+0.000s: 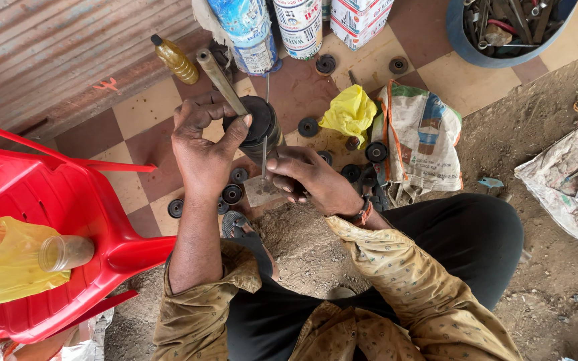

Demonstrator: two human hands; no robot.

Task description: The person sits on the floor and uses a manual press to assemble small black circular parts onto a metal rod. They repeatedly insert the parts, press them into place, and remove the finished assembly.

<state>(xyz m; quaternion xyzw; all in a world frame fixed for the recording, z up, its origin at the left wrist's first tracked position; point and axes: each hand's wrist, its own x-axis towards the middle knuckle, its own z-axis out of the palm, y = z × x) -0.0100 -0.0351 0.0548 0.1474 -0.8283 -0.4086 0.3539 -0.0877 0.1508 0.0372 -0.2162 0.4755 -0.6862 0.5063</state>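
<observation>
Head view: left hand [202, 150] is gripping a dark cylindrical part [262, 124] with a metal shaft [221, 81], standing over the checkered floor [142, 107]; right hand [309, 177] is pinching a thin rod [264, 150] beside it, black rubber discs [232, 194] lying just below

- You're in a roadside repair workshop: a tub of tools [508, 30] on the dirt floor.
- Black rubber bushings [309, 127] lie scattered beside paint cans [299, 27].
</observation>
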